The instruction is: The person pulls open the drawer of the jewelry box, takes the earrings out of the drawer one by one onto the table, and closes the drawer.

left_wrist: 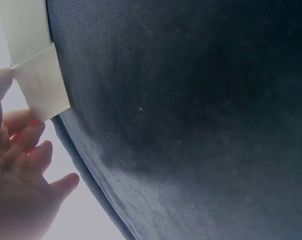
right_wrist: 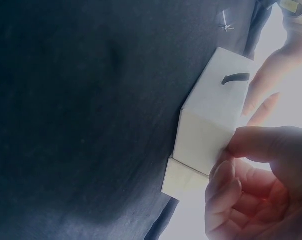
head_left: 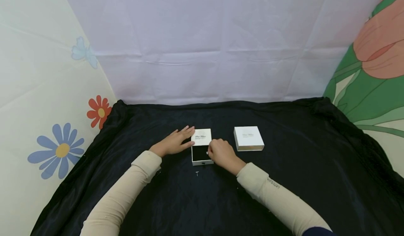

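Observation:
A small white drawer box stands with its printed sleeve (head_left: 202,136) at the back and its black-lined drawer (head_left: 199,154) pulled out toward me. My left hand (head_left: 176,142) rests against the sleeve's left side, fingers extended. Over the drawer's right edge, my right hand (head_left: 222,154) has curled fingers and pinches a small silver piece (head_left: 207,153), its exact kind too small to tell. On the cloth in front of the drawer lies a silver T-shaped piece (head_left: 197,173), also visible in the right wrist view. A dark pull tab (right_wrist: 236,78) shows on the drawer's front.
Right of the drawer box stands a second white box (head_left: 248,137), closed, with similar print on top. Black cloth (head_left: 176,201) covers the table. Behind it hangs a pale sheet (head_left: 202,53), with flower-patterned panels at both sides.

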A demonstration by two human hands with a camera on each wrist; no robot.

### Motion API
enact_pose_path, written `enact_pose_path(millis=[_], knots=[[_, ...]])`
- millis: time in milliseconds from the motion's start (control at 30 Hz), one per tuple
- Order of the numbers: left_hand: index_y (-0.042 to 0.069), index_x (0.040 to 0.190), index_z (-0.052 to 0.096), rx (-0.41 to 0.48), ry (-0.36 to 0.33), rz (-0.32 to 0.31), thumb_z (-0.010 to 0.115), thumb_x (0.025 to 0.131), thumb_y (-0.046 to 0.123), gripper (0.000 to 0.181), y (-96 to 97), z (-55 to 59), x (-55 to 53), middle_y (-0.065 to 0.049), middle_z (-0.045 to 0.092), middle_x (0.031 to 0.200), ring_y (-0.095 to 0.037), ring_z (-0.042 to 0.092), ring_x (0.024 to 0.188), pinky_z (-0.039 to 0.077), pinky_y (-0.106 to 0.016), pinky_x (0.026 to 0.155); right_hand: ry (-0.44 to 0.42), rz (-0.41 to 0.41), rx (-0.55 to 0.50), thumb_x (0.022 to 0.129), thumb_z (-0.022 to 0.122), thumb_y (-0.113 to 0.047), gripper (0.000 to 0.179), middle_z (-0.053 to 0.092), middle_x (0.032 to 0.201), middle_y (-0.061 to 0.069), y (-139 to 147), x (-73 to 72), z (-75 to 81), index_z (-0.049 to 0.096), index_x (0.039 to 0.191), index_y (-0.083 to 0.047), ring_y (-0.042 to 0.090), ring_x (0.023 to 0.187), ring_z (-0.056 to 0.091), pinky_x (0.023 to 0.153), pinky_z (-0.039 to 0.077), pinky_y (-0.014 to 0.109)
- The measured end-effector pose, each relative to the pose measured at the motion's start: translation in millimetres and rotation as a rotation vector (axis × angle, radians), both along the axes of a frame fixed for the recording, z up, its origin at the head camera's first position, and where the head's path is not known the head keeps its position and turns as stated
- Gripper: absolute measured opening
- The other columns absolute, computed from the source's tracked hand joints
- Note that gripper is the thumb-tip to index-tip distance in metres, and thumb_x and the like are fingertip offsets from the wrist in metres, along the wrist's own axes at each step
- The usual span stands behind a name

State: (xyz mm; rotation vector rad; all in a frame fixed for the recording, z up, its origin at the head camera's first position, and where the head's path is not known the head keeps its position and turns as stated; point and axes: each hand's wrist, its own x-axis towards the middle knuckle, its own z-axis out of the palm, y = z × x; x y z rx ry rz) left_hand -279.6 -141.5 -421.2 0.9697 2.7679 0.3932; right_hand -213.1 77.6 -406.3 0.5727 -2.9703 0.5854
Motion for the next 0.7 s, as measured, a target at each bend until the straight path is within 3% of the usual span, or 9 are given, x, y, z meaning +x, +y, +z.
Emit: enact_pose_path(millis=[367,700], knots=[[0.010,0.152,0.025,-0.005,-0.007,0.004,0.045,0.100,0.046,0.066,0.3,1.6,1.5,-0.001,0.018,0.159,-0.024,0.011,0.147,0.015,-0.057,0.114,0.009,-0.011,0.004,0.087,0.067,-0.011,0.036,0.048,0.049,-0.006,0.9,2.3,3.1,0.056,0.054,-0.016,0.010,0.043,0.045,0.039,0.033,0.024],[0.011,0.152,0.025,-0.001,-0.010,0.006,0.046,0.100,0.045,0.066,0.5,2.8,2.3,-0.002,0.018,0.159,-0.025,0.012,0.147,0.015,-0.057,0.114,0.028,-0.009,-0.013,0.087,0.068,-0.012,0.030,0.051,0.053,-0.005,1.8,2.6,7.9,0.061,0.058,-0.015,0.011,0.046,0.046,0.042,0.037,0.025]])
